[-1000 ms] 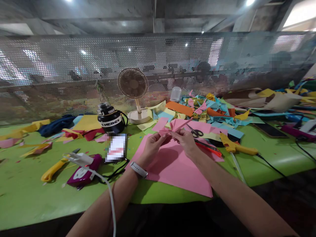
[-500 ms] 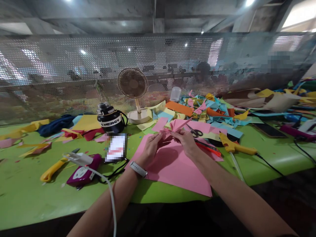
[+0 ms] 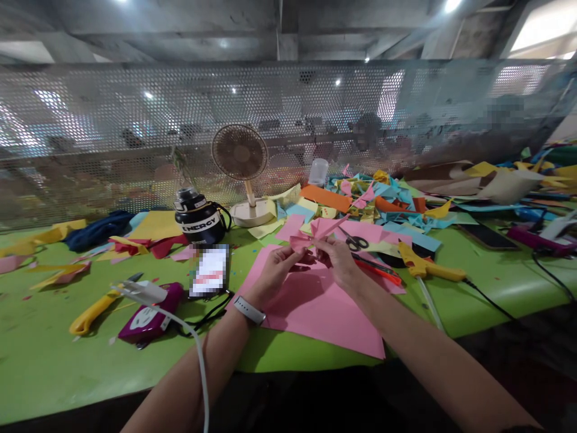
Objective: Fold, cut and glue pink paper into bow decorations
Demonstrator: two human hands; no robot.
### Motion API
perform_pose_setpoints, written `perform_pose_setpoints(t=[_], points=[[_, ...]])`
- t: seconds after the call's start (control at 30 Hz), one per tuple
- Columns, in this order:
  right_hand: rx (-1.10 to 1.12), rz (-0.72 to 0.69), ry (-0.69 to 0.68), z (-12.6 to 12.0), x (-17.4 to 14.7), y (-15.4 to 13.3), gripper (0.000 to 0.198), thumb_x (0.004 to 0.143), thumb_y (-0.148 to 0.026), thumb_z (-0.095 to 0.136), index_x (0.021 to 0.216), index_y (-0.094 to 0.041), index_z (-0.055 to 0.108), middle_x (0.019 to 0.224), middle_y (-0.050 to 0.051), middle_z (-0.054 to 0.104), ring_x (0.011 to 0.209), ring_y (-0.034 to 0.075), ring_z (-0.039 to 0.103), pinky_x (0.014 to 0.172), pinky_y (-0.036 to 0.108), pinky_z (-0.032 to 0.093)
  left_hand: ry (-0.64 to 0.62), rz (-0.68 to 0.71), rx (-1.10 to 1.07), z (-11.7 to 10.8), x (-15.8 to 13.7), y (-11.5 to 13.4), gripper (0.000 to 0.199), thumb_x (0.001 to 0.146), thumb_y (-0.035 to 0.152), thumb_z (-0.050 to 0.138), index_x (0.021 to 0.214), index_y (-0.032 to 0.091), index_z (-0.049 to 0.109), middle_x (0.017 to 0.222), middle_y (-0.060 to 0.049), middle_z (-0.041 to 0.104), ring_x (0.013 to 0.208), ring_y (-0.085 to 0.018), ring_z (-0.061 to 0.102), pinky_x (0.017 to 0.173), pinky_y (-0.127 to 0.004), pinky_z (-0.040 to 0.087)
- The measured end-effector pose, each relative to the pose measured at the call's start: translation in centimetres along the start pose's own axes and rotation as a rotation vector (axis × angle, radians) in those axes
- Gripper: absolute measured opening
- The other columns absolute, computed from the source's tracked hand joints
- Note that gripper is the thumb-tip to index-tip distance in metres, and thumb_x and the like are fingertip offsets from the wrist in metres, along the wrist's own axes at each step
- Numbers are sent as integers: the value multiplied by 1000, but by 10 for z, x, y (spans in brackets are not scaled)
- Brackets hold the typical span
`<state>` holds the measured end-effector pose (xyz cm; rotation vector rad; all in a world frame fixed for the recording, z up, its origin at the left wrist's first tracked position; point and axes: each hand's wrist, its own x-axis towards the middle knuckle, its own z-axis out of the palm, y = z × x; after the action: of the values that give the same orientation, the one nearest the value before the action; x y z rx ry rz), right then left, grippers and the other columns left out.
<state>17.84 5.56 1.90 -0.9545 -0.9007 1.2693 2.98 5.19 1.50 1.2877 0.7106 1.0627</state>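
Above a large pink paper sheet (image 3: 324, 319), I hold a folded piece of pink paper (image 3: 321, 228) between both hands. My left hand (image 3: 282, 266), with a pale watch strap on its wrist, pinches the left part of the folded paper. My right hand (image 3: 336, 257) grips its right part, with a pointed pink flap sticking up to the right. The fingers hide some of the folds. Just behind my right hand lie black-handled scissors (image 3: 356, 242) and a red-orange cutter (image 3: 378, 272).
A yellow glue gun (image 3: 430, 269) lies at right. To the left are a phone (image 3: 210, 270), a purple power strip (image 3: 151, 319) and a yellow-handled knife (image 3: 94, 310). Behind stand a black bottle (image 3: 202, 222), a fan (image 3: 241, 153) and heaped paper scraps (image 3: 396, 195), before a perforated metal screen (image 3: 279, 90).
My left fingers have shifted on the folded pink paper, and the thumb now presses its left end, where more of the paper shows. The camera view has moved slightly.
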Motion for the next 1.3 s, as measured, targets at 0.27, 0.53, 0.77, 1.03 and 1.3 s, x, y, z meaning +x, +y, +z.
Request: perform_pose_setpoints(t=[0.27, 0.53, 0.77, 1.03, 1.3], points=[[45, 58, 38, 0, 1, -2, 29, 51, -35, 81, 55, -17, 59, 48, -4, 55, 45, 6, 46, 44, 20, 31, 134, 53, -25, -10, 6, -6, 28, 70, 42, 78, 74, 16, 72, 73, -5, 72, 71, -17, 67, 71, -28, 52], [139, -10, 154, -7, 8, -8, 29, 53, -33, 78, 57, -19, 53, 46, -7, 51, 40, 5, 43, 39, 20, 29, 176, 56, -98, -15, 8, -3, 25, 69, 38, 79, 72, 15, 71, 75, -6, 73, 76, -17, 67, 71, -26, 52], [80, 74, 64, -4, 2, -4, 22, 51, -29, 79, 57, -17, 62, 48, -3, 59, 42, 7, 50, 41, 19, 33, 314, 31, -280, -16, 13, -4, 30, 61, 39, 83, 73, 16, 69, 77, -6, 75, 81, -19, 71, 84, -32, 52], [11, 74, -2, 1, -2, 3, 24, 56, -37, 79, 59, -16, 68, 51, 0, 65, 46, 8, 55, 49, 21, 39, 259, -2, -383, -11, 16, -13, 28, 58, 31, 88, 73, 13, 73, 76, -6, 75, 73, -15, 70, 85, -28, 53], [110, 112, 34, 4, -2, 4, 20, 67, -37, 69, 60, -19, 66, 58, 2, 70, 51, 11, 59, 50, 22, 40, 284, 7, -442, -9, 19, -10, 20, 57, 22, 87, 70, 15, 72, 71, -2, 74, 67, -10, 68, 79, -22, 54]])
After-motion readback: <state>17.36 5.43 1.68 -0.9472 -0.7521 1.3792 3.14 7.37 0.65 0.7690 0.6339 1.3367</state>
